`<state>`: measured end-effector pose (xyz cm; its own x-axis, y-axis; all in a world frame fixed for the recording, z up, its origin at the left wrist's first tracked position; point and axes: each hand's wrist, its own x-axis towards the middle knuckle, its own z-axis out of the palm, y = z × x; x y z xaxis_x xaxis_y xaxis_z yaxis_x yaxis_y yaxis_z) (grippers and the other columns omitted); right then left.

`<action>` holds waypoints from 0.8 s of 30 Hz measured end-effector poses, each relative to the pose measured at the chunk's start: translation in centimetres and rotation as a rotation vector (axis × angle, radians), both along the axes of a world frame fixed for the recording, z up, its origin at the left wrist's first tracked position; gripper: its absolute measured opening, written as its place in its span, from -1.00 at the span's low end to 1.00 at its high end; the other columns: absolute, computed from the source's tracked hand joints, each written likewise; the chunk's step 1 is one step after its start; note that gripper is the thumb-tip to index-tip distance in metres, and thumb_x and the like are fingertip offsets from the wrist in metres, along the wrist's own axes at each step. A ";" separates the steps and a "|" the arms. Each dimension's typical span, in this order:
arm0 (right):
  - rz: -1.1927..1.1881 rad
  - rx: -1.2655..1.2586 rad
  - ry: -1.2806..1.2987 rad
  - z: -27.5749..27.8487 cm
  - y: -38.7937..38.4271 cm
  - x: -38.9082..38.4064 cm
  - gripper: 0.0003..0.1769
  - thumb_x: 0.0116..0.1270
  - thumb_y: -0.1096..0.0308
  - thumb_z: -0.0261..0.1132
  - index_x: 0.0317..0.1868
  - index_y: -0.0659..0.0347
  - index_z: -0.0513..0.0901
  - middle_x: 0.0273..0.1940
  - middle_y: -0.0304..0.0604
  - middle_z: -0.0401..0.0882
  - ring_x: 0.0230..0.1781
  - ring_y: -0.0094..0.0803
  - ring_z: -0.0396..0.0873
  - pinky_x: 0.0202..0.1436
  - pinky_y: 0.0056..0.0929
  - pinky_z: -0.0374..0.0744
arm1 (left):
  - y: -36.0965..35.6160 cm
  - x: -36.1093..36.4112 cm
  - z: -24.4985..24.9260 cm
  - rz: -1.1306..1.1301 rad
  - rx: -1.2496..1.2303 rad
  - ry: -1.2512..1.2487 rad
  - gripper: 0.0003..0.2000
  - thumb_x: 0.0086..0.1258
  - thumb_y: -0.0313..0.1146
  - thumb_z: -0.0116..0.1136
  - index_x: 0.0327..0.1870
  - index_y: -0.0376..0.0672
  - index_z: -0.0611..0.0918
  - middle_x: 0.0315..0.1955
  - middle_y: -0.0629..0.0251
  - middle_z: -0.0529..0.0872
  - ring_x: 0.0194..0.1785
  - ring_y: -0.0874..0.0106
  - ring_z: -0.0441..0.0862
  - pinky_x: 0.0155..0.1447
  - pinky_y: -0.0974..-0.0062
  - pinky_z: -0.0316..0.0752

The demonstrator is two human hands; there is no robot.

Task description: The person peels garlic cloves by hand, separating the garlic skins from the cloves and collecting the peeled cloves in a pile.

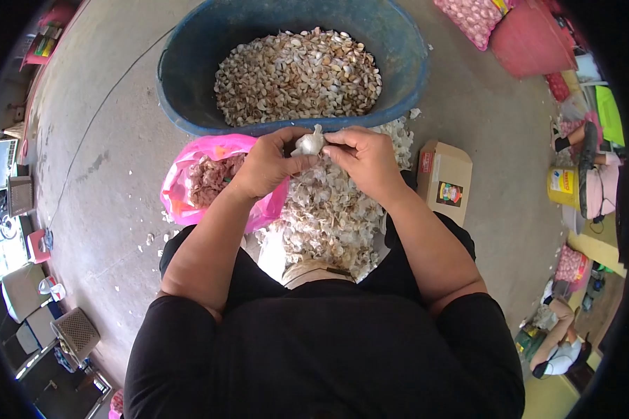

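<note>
A whitish garlic bulb (pixel 309 144) with its stem end pointing up is held between my two hands, just in front of the blue tub's near rim. My left hand (pixel 269 162) grips the bulb between thumb and fingers. On the other side, my right hand (pixel 367 159) has its thumb and fingertips pinched at the bulb's right edge. Beyond them, the large blue tub (pixel 189 115) holds a broad heap of loose garlic cloves (pixel 300 77). Below my hands lies a pile of papery garlic skins (pixel 325 209).
A pink plastic bag (pixel 178 178) with reddish-brown contents stands left of the skins. To the right is a cardboard box (pixel 444 178). A red tub (pixel 531 42) and a net sack of garlic (pixel 468 17) are at upper right. Other people (pixel 562 353) sit along the right side.
</note>
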<state>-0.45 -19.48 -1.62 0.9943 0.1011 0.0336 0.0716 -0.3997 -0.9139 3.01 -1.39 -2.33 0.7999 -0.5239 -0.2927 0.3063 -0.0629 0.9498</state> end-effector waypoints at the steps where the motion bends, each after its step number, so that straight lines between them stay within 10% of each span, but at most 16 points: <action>1: 0.000 -0.014 -0.013 -0.1 0.0 0.1 -0.82 0.07 0.55 0.27 -0.27 0.38 0.58 -0.36 -0.17 0.55 -0.40 -0.56 0.53 -0.34 -0.64 0.52 | -0.1 0.0 0.1 0.008 -0.002 0.011 -0.60 0.08 -0.46 0.25 -0.04 -0.35 0.46 -0.33 0.33 0.57 -0.34 0.62 0.47 -0.26 0.66 0.40; 24: 0.016 -0.234 -0.157 0.3 0.4 -0.9 -0.93 -0.03 0.55 0.23 -0.46 0.33 0.54 -0.54 -0.07 0.52 -0.60 -0.36 0.48 -0.52 -0.51 0.40 | -0.6 -0.9 0.6 -0.007 0.165 -0.055 -0.62 -0.01 -0.42 0.31 -0.15 -0.35 0.52 -0.38 0.30 0.60 -0.34 0.60 0.50 -0.24 0.64 0.43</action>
